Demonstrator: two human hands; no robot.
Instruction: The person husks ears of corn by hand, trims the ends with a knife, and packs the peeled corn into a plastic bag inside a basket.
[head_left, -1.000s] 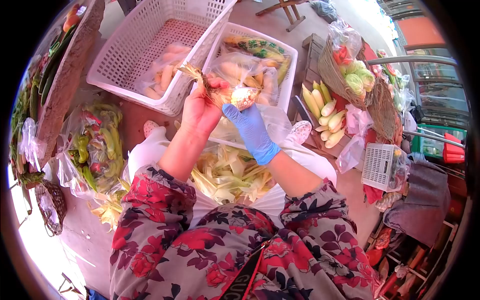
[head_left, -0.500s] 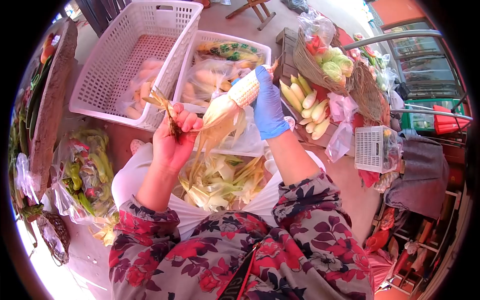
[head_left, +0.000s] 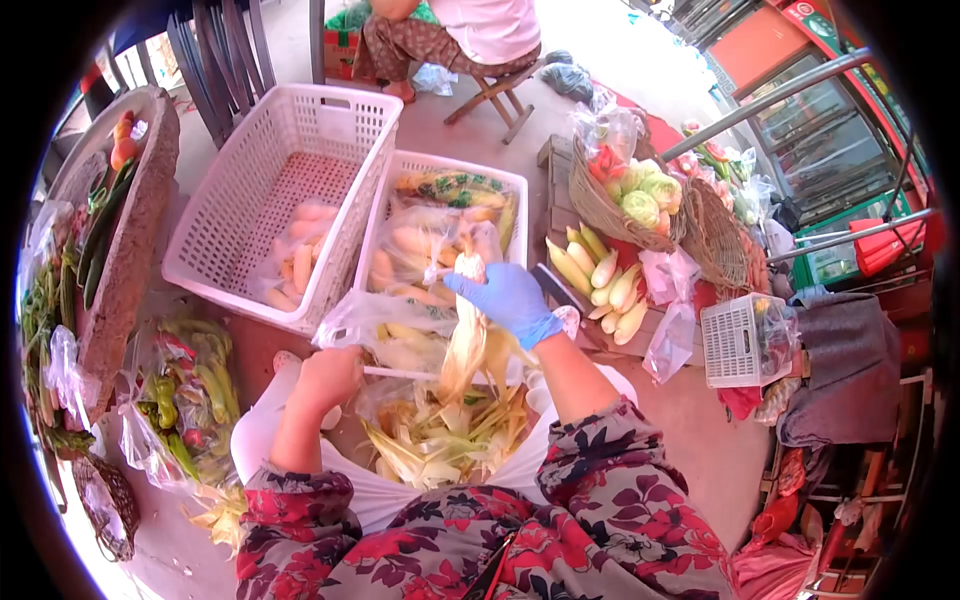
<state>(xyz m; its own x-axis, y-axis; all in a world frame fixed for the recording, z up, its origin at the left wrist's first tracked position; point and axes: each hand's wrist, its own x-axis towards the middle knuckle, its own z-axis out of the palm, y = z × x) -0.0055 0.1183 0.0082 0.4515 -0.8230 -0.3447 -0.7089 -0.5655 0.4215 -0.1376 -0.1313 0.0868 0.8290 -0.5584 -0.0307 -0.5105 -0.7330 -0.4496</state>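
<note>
My right hand (head_left: pixel 510 302), in a blue glove, is closed around an ear of corn (head_left: pixel 468 264) held above the smaller white crate. Its pale husk (head_left: pixel 463 352) is peeled back and hangs below the glove; the fingers cover much of the cob. My left hand (head_left: pixel 335 376), bare, is a fist at the near left corner of that crate, close to a clear plastic bag (head_left: pixel 375 318). What it holds, if anything, is hidden. Between my knees lies a heap of stripped husks (head_left: pixel 440 440).
The small crate (head_left: pixel 522 195) holds bagged corn. A larger white crate (head_left: pixel 225 215) stands left of it with a bag of cobs (head_left: pixel 302 250). At right are pale ears of corn (head_left: pixel 600 280) and a basket of cabbages (head_left: pixel 645 195). Bagged peppers (head_left: pixel 180 395) lie left. A person (head_left: pixel 450 40) sits ahead.
The view has tilted up, bringing a seated person into sight. My left hand has moved down and away from the husk. My right hand still grips the corn, now lower and more upright.
</note>
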